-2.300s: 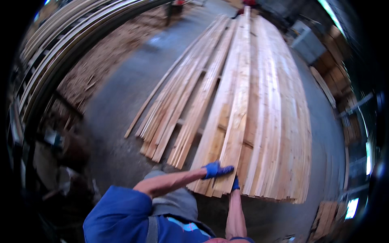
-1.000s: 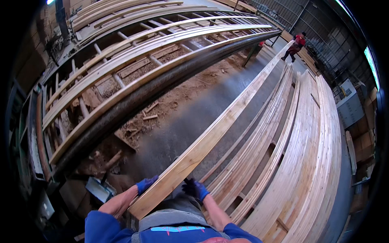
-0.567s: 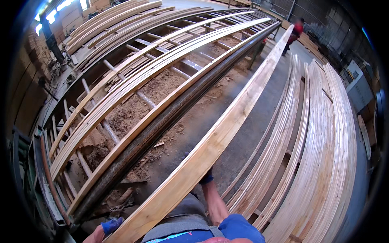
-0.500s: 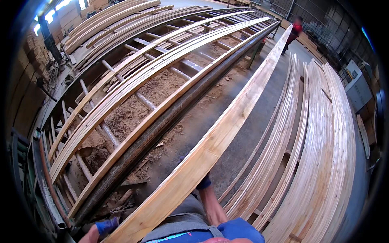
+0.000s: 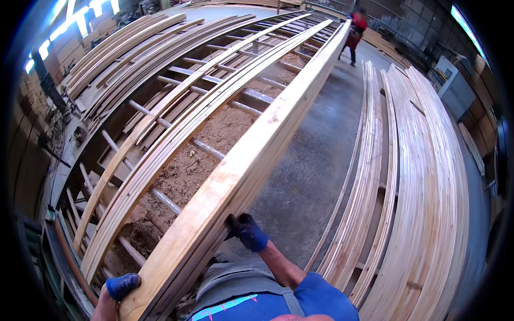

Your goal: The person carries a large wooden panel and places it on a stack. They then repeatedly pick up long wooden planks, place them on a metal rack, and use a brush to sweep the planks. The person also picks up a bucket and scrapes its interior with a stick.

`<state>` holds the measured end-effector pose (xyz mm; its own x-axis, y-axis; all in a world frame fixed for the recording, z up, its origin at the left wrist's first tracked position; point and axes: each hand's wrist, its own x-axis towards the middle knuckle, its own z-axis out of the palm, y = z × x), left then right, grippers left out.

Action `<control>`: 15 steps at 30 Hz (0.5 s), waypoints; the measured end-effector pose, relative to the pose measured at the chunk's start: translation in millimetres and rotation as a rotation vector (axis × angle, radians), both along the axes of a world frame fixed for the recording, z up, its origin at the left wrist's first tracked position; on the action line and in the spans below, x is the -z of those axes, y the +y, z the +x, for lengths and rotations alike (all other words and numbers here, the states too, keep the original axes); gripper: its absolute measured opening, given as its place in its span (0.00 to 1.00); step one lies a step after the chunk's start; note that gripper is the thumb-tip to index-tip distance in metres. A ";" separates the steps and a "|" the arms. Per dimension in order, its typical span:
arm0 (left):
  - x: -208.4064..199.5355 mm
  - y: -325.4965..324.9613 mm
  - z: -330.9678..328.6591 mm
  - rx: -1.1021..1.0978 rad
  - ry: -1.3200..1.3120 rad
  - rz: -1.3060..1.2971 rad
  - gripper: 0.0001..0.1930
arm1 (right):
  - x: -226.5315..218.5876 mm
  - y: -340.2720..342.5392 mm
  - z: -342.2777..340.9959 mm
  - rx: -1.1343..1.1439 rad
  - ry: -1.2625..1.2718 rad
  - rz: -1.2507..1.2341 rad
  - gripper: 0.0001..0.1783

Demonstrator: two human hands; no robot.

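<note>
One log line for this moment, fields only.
left hand: gripping long pale wooden plank | right hand: gripping plank's right edge | plank: raised beside metal roller frame

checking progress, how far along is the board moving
Done: some boards already lie on the roller frame. In hand: left hand and right hand grip a long plank lifted over it. Left: a big stack on the floor.

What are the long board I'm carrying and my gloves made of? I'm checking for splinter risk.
The long board looks like pale, unfinished sawn softwood: grain lines and a reddish knot mark show, no paint or varnish. The gloves on the left hand and right hand look like blue knit fabric, possibly coated; too blurred to tell.
</note>
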<state>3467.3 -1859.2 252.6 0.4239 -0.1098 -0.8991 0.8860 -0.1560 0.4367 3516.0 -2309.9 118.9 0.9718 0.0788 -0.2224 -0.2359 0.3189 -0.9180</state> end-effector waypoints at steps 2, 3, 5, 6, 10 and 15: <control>-40.1 -11.3 9.5 -0.097 -0.202 0.104 0.16 | -2.3 24.1 13.3 0.015 -0.213 -0.127 0.25; -55.5 -12.8 13.5 -0.153 -0.305 0.159 0.15 | 11.3 36.9 21.3 0.060 -0.388 -0.217 0.25; -33.6 43.8 26.2 0.091 -0.359 0.195 0.12 | -39.6 64.3 31.4 -0.015 0.053 0.151 0.24; -34.7 49.2 36.5 0.341 -0.478 0.255 0.13 | -47.3 69.5 34.1 -0.069 0.042 0.153 0.22; 17.9 117.1 75.2 1.054 -0.810 0.503 0.19 | -31.1 116.2 54.5 0.074 -0.299 -0.193 0.26; 55.0 140.4 104.6 0.682 -0.355 0.343 0.31 | -16.3 155.4 69.3 -0.211 0.158 -0.048 0.29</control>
